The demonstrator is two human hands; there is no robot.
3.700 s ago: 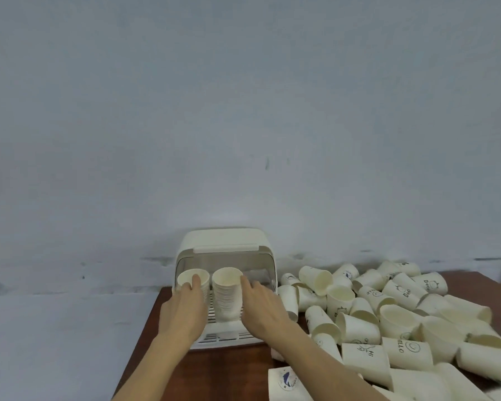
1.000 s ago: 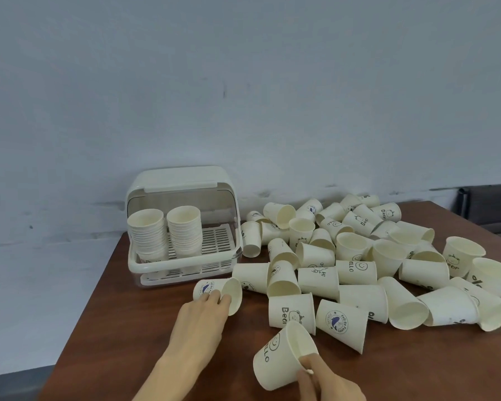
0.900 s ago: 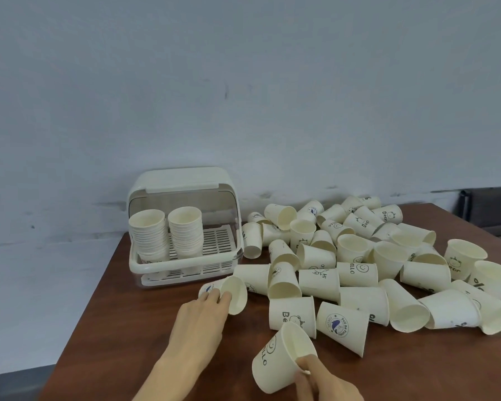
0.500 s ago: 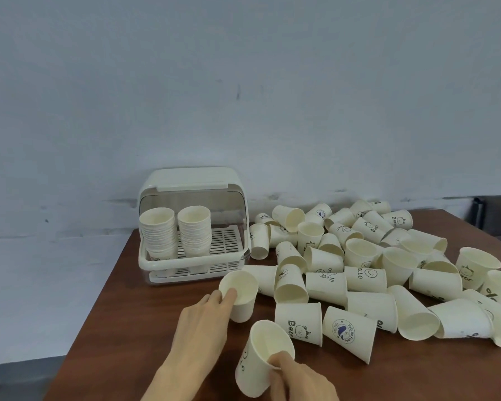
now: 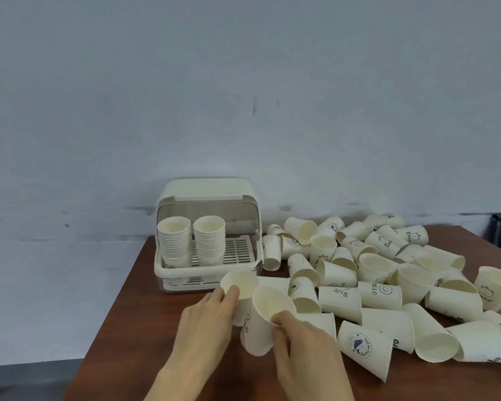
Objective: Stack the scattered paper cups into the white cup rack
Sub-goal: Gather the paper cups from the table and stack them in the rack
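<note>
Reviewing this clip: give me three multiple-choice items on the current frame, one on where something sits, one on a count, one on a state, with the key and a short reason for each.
1. Where does the white cup rack stand on the table?
A. at the far left corner, by the wall
B. in the middle of the loose cups
C. at the near right edge

2. How many stacks of cups stand inside the rack?
A. one
B. two
C. four

3. What is the right hand doing?
A. resting flat on the table
B. pinching the rim of a cup
C. closing the rack's lid

Key:
1 A, the rack sits against the wall, left of the scattered cups.
2 B, a left stack and a right stack stand side by side.
3 B, its grip is on the rim of the tilted cup, while the left hand holds another cup.
</note>
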